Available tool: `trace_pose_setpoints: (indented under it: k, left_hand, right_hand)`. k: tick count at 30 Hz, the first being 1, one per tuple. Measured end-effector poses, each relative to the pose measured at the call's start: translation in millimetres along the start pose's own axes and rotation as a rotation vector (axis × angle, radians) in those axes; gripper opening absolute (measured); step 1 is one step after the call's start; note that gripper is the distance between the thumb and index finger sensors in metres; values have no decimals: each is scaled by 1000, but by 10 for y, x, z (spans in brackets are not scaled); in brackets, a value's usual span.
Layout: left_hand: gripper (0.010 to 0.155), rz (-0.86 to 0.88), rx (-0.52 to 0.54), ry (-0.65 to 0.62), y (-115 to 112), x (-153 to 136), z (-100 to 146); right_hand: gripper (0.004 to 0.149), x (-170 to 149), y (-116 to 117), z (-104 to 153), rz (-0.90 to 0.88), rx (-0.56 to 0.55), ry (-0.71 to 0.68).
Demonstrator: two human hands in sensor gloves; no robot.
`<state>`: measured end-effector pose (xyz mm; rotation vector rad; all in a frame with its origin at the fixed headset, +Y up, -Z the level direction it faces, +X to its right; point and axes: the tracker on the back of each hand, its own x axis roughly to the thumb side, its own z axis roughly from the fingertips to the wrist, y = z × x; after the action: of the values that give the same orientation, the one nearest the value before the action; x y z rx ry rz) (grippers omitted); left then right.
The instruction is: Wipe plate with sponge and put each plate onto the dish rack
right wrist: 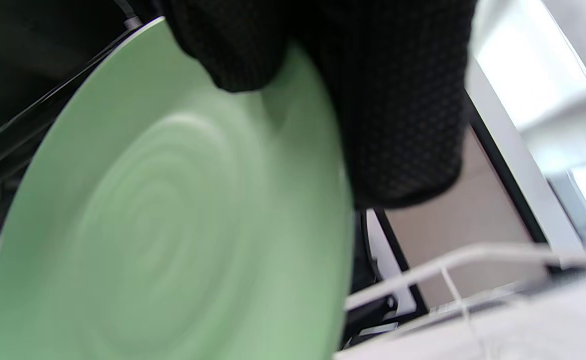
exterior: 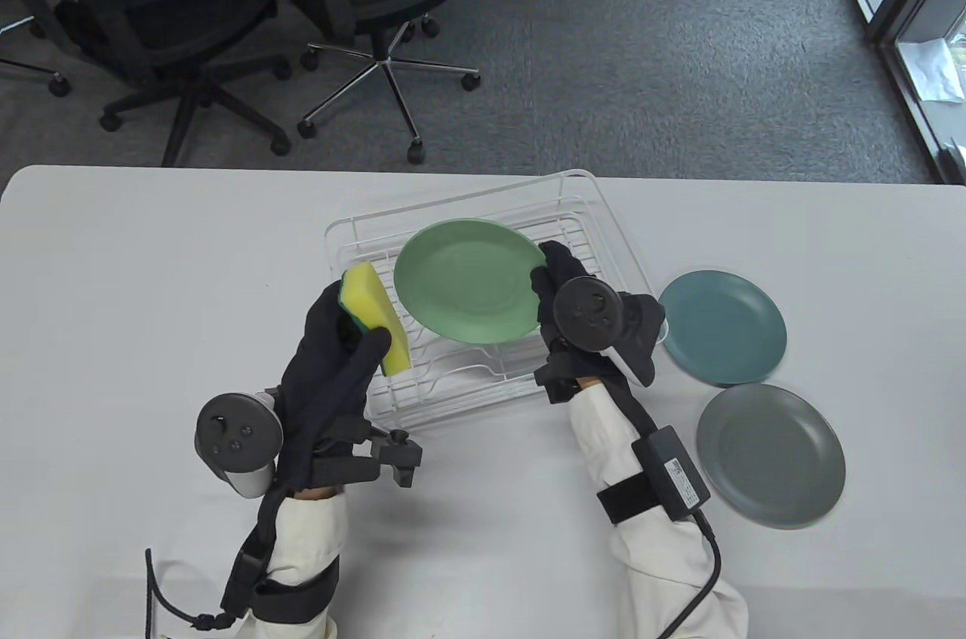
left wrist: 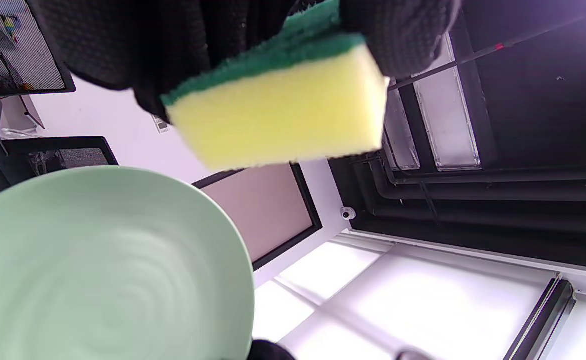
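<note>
My right hand (exterior: 555, 284) grips the right rim of a light green plate (exterior: 468, 281), holding it tilted above the white wire dish rack (exterior: 483, 292). The same plate (right wrist: 173, 225) fills the right wrist view, my gloved fingers (right wrist: 403, 100) curled over its edge. My left hand (exterior: 343, 337) holds a yellow sponge (exterior: 377, 318) with a green scrub side, just left of the plate and apart from it. In the left wrist view the sponge (left wrist: 283, 110) hangs above the green plate (left wrist: 103, 265). A teal plate (exterior: 723, 327) and a grey plate (exterior: 770, 455) lie flat on the table to the right.
The white table (exterior: 151, 277) carries the rack at its middle. Black office chairs (exterior: 226, 13) stand on the grey carpet beyond the far edge. A black box with a cable (exterior: 672, 471) is strapped to my right forearm.
</note>
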<state>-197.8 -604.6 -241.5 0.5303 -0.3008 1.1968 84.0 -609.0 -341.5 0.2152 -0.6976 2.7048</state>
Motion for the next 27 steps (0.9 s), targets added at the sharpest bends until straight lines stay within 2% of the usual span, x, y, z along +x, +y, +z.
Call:
trace_pose_setpoints:
  k: [3, 12, 17, 20, 27]
  left_hand:
    - [77, -4, -16, 3, -41, -3, 6]
    - [78, 7, -50, 3, -116, -2, 5]
    - [78, 23, -71, 18, -170, -50, -6]
    - [78, 17, -91, 27, -223, -73, -8]
    - [78, 24, -124, 36, -293, -104, -14]
  right_hand:
    - [39, 163, 100, -63, 119, -27, -57]
    - [38, 302, 399, -158, 246, -1, -119]
    - [38, 315, 573, -163, 247, 58, -128]
    - [39, 357, 662, -194, 215, 141, -104]
    - [41, 470, 809, -186, 192, 245, -117]
